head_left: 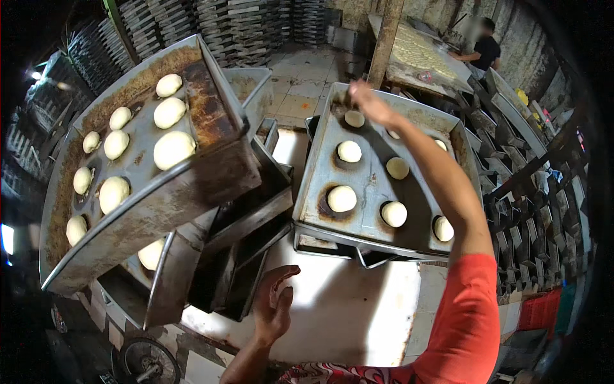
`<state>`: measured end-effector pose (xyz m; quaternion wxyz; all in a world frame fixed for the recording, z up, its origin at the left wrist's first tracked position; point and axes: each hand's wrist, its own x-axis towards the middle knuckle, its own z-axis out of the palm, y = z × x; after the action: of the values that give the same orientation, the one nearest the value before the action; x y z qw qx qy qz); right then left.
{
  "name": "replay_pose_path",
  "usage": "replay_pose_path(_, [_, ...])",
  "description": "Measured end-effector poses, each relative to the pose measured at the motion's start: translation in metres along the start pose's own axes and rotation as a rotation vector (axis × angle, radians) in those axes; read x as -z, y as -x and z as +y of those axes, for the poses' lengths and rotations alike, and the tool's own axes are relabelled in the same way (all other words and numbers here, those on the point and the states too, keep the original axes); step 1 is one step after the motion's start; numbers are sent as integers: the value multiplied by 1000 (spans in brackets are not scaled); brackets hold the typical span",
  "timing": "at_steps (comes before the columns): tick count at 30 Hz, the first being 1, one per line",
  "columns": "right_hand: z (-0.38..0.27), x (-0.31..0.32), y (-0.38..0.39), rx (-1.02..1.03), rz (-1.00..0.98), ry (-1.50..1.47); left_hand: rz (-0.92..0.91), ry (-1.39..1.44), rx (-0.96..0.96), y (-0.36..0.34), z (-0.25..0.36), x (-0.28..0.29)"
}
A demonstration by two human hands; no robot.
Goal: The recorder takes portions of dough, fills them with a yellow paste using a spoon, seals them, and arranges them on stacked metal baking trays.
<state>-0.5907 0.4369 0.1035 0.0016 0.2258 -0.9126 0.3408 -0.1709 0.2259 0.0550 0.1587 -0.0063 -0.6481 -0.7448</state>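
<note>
My left hand [276,304] is held open over the white surface [332,301], its fingers curved and apart from the thumb, beside the stacked metal trays at the left. My right hand [371,102] reaches over the far left corner of the right-hand tray [371,185], its fingers blurred. Pale dough balls [341,198] sit spaced out in that tray, some in my arm's shadow. The upper left tray [211,173], stained and tilted, holds several more dough balls [169,114] on top of a skewed stack, where another ball [151,255] shows lower down.
A person [483,54] in a dark top is at a back table [400,70] with rows of pale dough pieces. A wooden post [384,45] stands before it. Piled metal pans [524,237] line the right and back. A wheel [147,368] is at lower left, red crates [537,313] at right.
</note>
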Motion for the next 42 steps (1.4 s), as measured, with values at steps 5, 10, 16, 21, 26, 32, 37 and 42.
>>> replay_pose_path(5, [-112,73,155,173,147,-238,-144,-82,88,38,0,13])
replay_pose_path(10, [-153,13,353,375,-61,-409,-309,-91,318,97,-10,49])
replay_pose_path(16, [-253,-202,436,72,-528,-414,-212,48,-36,149,35,135])
replay_pose_path(21, [-425,-369,420,618,-267,-337,541,36,-171,252,95,268])
replay_pose_path(26, [-517,-490,312,559,-243,-342,1180,-169,-158,357,133,389])
replay_pose_path(32, [-480,-621,170,449,27,425,1410,-117,-113,397,136,473])
replay_pose_path(37, [-507,-656,124,295,24,410,1435,26,-248,370,122,551])
replay_pose_path(42, [-678,-591,29,586,478,-163,1435,10,-144,301,105,659])
